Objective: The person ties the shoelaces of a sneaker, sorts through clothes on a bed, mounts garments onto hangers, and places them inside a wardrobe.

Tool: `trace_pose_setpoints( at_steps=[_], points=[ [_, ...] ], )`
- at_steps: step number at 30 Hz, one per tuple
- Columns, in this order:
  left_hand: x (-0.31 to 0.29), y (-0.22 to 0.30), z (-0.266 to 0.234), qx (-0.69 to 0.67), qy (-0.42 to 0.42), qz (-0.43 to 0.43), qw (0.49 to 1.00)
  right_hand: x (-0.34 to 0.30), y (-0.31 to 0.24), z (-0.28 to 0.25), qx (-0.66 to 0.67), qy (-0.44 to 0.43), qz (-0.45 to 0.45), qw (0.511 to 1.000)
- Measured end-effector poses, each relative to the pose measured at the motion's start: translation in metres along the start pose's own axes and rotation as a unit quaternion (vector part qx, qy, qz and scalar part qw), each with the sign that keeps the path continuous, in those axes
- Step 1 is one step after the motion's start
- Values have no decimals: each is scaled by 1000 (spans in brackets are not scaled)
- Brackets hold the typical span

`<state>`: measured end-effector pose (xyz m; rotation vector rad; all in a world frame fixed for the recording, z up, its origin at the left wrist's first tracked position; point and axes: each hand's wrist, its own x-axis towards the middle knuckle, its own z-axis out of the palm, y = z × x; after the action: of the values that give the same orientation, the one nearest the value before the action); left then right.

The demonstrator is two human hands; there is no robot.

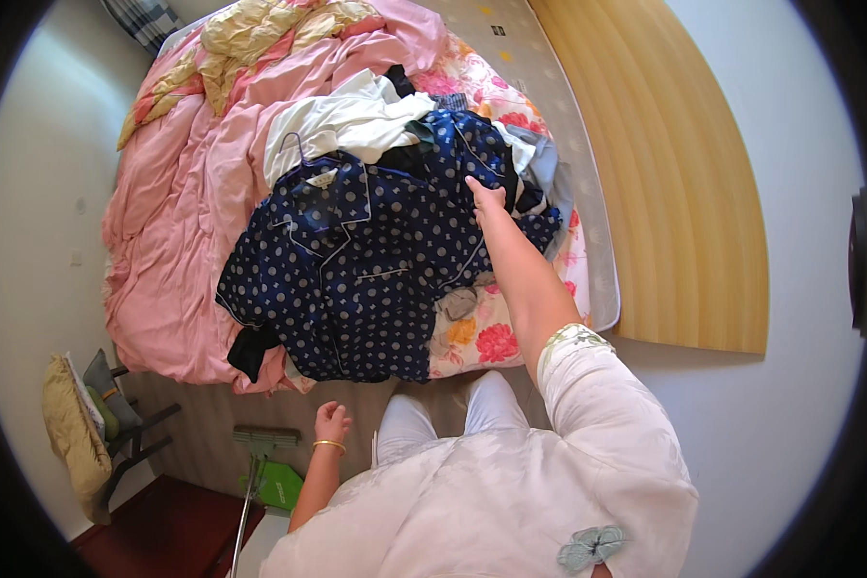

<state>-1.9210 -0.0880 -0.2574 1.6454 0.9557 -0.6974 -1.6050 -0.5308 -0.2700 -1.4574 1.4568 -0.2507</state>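
Observation:
A dark blue short-sleeved pajama shirt (376, 246) with light dots and white piping lies spread on the bed, its front facing up. A purple hanger (295, 144) shows its hook at the collar. My right hand (487, 197) reaches over matching dark blue dotted fabric (458, 154) to the right of the shirt. One finger stretches out and nothing shows in that hand; whether it touches the cloth is unclear. Below the bed's near edge, my left hand (332, 422) hangs with fingers loosely curled and nothing visible in them, a gold bangle (328, 447) on the wrist.
White clothing (342, 120) and other garments lie piled behind the shirt. A pink quilt (178, 231) covers the bed's left side. A wooden headboard (665, 193) stands at the right. Near my left arm are a mop (267, 436), a green dustpan (279, 485) and a chair (130, 438) with cushions.

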Motion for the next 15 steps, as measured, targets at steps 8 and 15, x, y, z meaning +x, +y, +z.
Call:
trace_pose_setpoints(
  at_steps=[8, 15],
  points=[
    [-11, 10, -2, -73, 30, 8, 997, 8, -22, -5, -170, -27, -213, 962],
    [-24, 71, 53, -95, -52, 130, 986, -26, -205, -178, 354, -378, -184, 835]
  ],
)
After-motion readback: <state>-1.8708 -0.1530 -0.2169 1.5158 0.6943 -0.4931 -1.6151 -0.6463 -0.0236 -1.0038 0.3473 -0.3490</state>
